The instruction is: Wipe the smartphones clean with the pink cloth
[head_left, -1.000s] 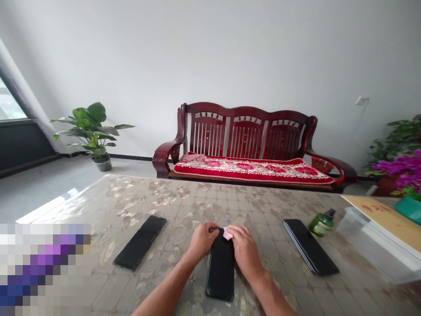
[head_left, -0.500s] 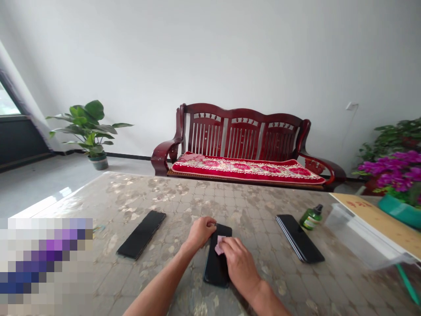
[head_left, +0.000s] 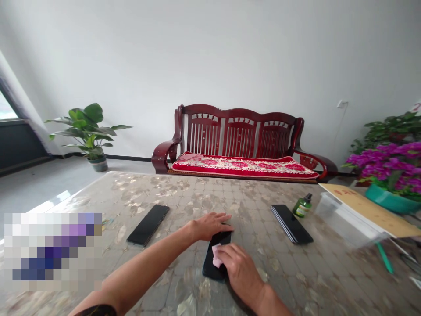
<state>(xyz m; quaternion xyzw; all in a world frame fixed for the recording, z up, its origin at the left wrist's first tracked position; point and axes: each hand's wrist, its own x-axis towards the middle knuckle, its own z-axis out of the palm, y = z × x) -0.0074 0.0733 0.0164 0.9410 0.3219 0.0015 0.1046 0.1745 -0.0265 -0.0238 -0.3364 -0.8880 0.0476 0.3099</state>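
Note:
A black smartphone (head_left: 210, 267) lies flat on the table in front of me, its screen facing up. Across its far end rests my left hand (head_left: 212, 224), fingers stretched out and hiding that edge. My right hand (head_left: 238, 263) pinches a small pink cloth (head_left: 216, 256) against the middle of the screen. To the left lies another black phone (head_left: 148, 224). A stack of dark phones (head_left: 292, 224) sits on the right, beside a small green bottle (head_left: 302, 206) with a black top.
At the table's right stand a clear plastic box (head_left: 345, 224), a tan board (head_left: 371, 208) and purple flowers in a teal pot (head_left: 391, 198). A green stick-like item (head_left: 384, 258) lies near the box. Beyond the table (head_left: 184, 197) is a red wooden bench (head_left: 241, 136).
My left hand has gone from gripping the phone's top left edge to lying spread across its far end. The pink cloth has moved a little toward me on the screen.

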